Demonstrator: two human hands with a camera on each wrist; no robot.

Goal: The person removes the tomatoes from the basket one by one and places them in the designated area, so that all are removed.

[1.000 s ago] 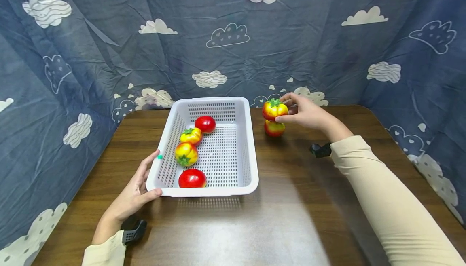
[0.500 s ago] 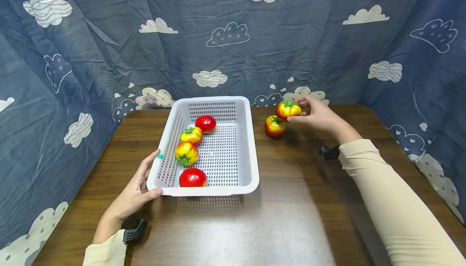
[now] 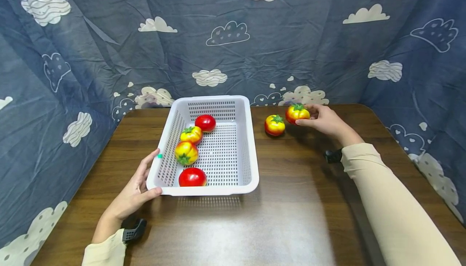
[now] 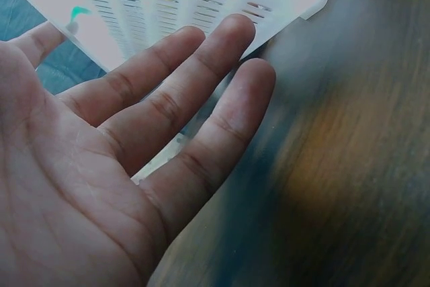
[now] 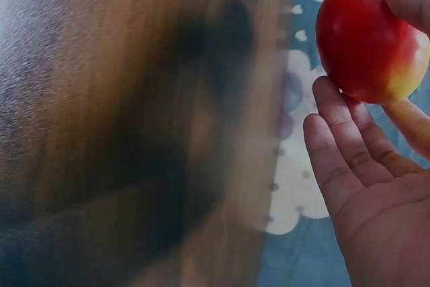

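My right hand (image 3: 325, 123) pinches a glossy red-and-yellow tomato (image 3: 296, 115) with a green leafy top, near the far side of the table. In the right wrist view, thumb and fingers press the sides of this tomato (image 5: 366, 42), while the lower fingers are loosely extended. A similar second tomato (image 3: 274, 125) sits on the table just to its left. My left hand (image 3: 129, 199) rests against the near-left corner of a white plastic basket (image 3: 207, 192), thumb on its front rim. The left wrist view shows fairly straight fingers beside the slotted wall (image 4: 154, 5).
Inside the basket lie two red fruits (image 3: 205, 123) (image 3: 192, 177) and two yellow-red tomatoes (image 3: 191, 135) (image 3: 186, 153). The brown wooden table (image 3: 291, 217) ends at a dark blue cloud-patterned cloth (image 3: 225, 68) behind it.
My right hand has carried its tomato rightward and lower, away from above the second tomato, which now shows fully. My left hand and the basket have stayed in place.
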